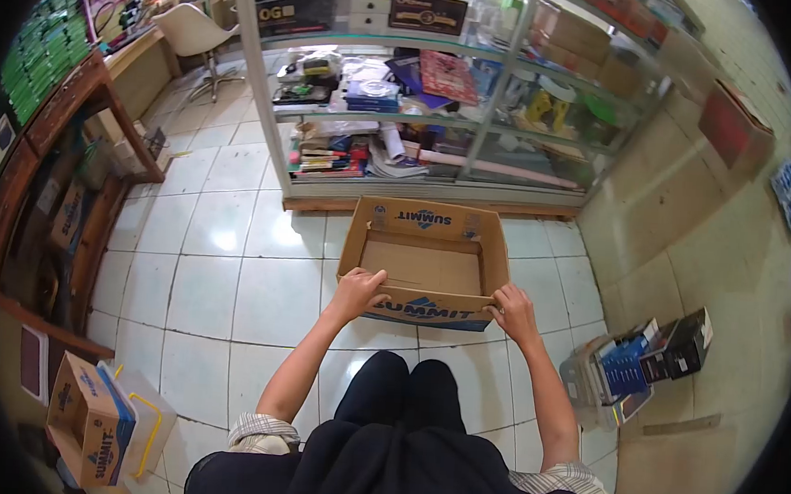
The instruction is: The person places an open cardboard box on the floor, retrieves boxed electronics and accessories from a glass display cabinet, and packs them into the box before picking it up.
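Note:
An open-topped cardboard box (424, 309) with blue SUMMIT print is in front of me, in the middle of the head view, and its inside shows bare brown board. My left hand (360, 294) grips the near rim at the left corner, thumb along the edge. At the right corner of the same rim, my right hand (513, 310) is closed over the cardboard. Both forearms reach straight out past my knees.
A glass display cabinet (381, 192) full of goods stands beyond the box. To the left is a wooden shelf unit (92, 319); lower left, another SUMMIT box (105, 437) sits by a clear plastic bin (152, 413). A plastic container (578, 376) with boxes stands along the right wall.

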Tool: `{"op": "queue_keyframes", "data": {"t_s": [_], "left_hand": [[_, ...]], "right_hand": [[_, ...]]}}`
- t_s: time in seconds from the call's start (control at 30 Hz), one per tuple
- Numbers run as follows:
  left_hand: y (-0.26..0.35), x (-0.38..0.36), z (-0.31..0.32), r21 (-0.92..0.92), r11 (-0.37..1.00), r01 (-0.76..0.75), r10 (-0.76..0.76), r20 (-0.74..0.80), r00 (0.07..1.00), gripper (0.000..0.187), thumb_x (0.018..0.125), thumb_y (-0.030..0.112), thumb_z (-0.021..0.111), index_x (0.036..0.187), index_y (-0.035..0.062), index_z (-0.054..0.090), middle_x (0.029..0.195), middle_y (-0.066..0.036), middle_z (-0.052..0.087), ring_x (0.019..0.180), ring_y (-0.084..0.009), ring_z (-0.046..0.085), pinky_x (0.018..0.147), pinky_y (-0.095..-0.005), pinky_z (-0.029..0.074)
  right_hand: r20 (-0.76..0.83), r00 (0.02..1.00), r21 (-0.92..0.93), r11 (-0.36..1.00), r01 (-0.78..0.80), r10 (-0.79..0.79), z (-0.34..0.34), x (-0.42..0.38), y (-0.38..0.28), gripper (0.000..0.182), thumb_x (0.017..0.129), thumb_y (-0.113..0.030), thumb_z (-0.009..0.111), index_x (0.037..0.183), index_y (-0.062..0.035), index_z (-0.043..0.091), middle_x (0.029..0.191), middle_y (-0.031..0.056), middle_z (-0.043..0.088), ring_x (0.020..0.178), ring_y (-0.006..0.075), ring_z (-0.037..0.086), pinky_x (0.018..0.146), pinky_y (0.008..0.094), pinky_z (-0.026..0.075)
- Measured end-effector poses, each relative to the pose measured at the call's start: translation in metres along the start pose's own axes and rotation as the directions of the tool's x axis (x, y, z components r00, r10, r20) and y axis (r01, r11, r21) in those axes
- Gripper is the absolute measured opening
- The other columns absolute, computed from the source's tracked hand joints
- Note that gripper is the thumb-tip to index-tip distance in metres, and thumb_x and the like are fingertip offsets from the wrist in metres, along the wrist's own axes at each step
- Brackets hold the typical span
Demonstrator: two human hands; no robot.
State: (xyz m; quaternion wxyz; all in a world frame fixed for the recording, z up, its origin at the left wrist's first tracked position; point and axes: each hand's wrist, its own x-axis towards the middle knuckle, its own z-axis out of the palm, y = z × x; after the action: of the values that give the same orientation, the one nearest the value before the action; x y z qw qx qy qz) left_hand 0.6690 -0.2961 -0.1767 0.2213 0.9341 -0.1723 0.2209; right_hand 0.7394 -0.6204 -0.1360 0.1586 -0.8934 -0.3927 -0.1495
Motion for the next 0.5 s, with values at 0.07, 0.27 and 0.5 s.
{"op": "queue_keyframes", "data": {"t_s": [0.07, 0.27, 0.5], "left_hand": [[-0.014, -0.002, 0.005, 0.027, 0.994, 0.103, -0.104, 0.036, 0.994, 0.034, 0.067, 0.027, 0.066, 0.085, 0.0082, 0.043, 0.065, -0.010, 0.056, 0.069, -0.0283, 0.056, 0.068, -0.0364, 0.042], [-0.064, -0.006, 0.031, 0.117, 0.968, 0.221, -0.232, 0.092, 0.968, 0.034, 0.067, 0.024, 0.066, 0.088, 0.0083, 0.044, 0.066, -0.011, 0.056, 0.070, -0.0282, 0.056, 0.068, -0.0366, 0.041], [-0.099, -0.017, 0.085, 0.121, 0.915, 0.385, -0.400, 0.155, 0.903, 0.033, 0.068, 0.023, 0.065, 0.087, 0.0082, 0.043, 0.074, -0.008, 0.057, 0.077, -0.0259, 0.056, 0.070, -0.0364, 0.039]], "right_hand": [[0.013, 0.999, -0.001, 0.999, 0.051, -0.051, 0.020, 0.021, 0.011, 0.024, 0.061, -0.013, 0.067, 0.074, -0.0056, 0.048, 0.076, 0.0074, 0.049, 0.076, 0.0252, 0.050, 0.065, 0.0349, 0.040], [-0.017, 0.995, 0.080, 0.992, 0.097, -0.096, 0.088, 0.061, 0.026, 0.024, 0.060, -0.012, 0.067, 0.073, -0.0048, 0.048, 0.076, 0.0089, 0.049, 0.078, 0.0265, 0.049, 0.064, 0.0360, 0.040], [0.030, 0.994, 0.151, 0.983, 0.104, -0.110, 0.176, 0.075, 0.065, 0.023, 0.060, -0.012, 0.067, 0.073, -0.0055, 0.050, 0.076, 0.0075, 0.050, 0.079, 0.0248, 0.049, 0.067, 0.0349, 0.041]]}}
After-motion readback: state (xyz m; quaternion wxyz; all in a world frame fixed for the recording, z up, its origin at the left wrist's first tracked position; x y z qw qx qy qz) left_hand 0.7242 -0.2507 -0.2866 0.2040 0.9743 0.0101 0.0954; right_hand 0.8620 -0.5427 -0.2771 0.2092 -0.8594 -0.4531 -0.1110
